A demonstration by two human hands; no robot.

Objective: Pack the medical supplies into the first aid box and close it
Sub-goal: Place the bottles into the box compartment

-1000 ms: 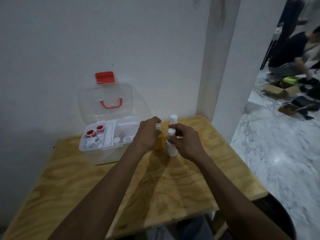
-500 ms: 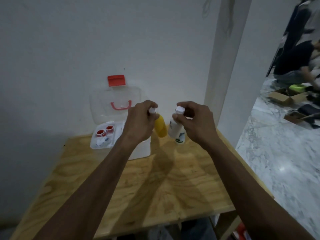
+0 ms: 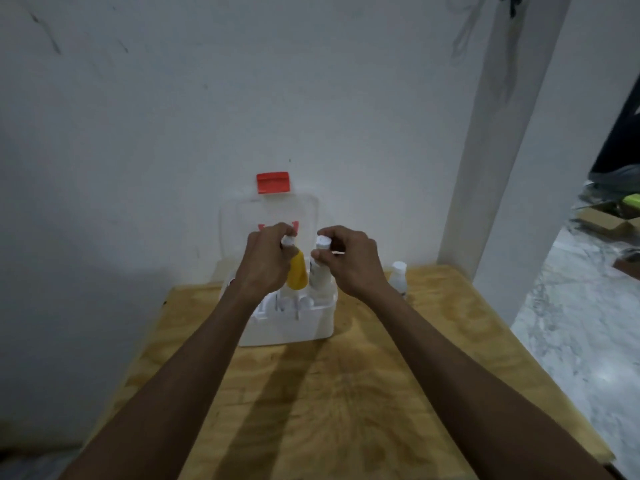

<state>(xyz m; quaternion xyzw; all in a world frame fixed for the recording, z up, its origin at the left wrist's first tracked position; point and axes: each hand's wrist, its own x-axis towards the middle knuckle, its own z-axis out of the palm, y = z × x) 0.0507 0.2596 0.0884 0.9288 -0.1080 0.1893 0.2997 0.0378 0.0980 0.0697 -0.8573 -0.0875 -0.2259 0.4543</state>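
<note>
The left hand (image 3: 266, 261) pinches a yellow bottle (image 3: 297, 271) by its white cap, and the right hand (image 3: 349, 261) pinches a white bottle (image 3: 320, 271) the same way. Both bottles hang side by side over the open first aid box (image 3: 291, 323), which sits on the table (image 3: 346, 393) just beneath the hands. Another white bottle (image 3: 397, 276) stands on the table, right of the right hand.
</note>
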